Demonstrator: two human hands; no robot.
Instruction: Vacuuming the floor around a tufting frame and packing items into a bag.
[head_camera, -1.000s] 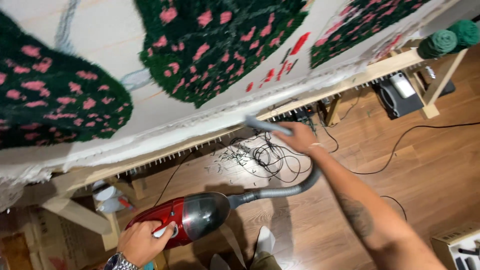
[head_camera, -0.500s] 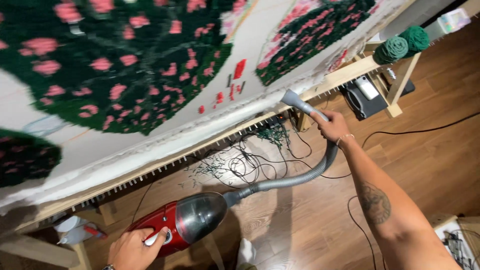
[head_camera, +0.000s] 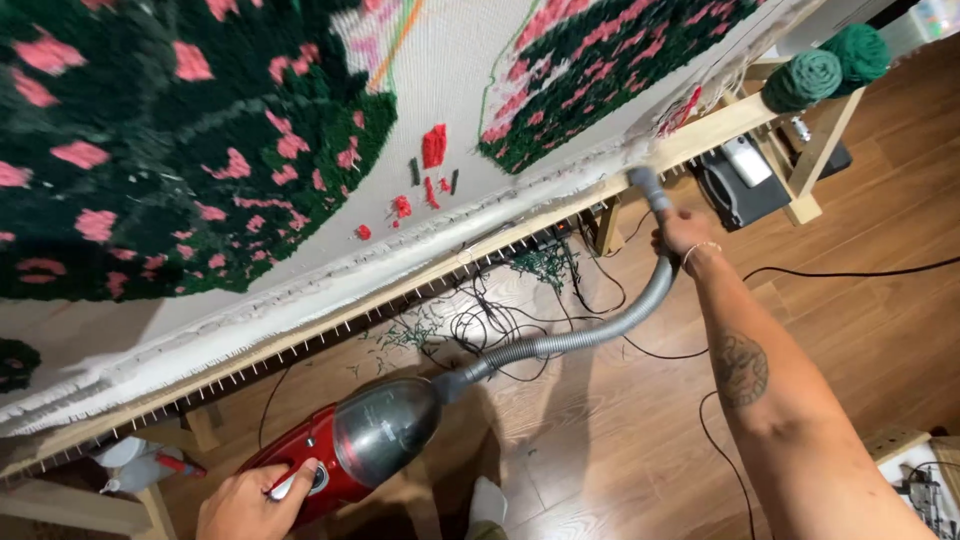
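Your right hand (head_camera: 683, 235) is clamped on the grey hose (head_camera: 600, 335) near its nozzle (head_camera: 645, 185), pressing the tip against the wooden frame rail (head_camera: 720, 125) at the far right, where fluff gathers under the rug (head_camera: 200, 150). Your left hand (head_camera: 245, 505) grips the red vacuum (head_camera: 350, 445) low and near, keeping its body off the floor (head_camera: 620, 440).

Person, both arms bare, no sleeves. Right hand (head_camera: 682, 232): thin pale bracelet at wrist; dark round tattoo on forearm. Left hand (head_camera: 245, 503): bare, wrist cut off by frame edge.
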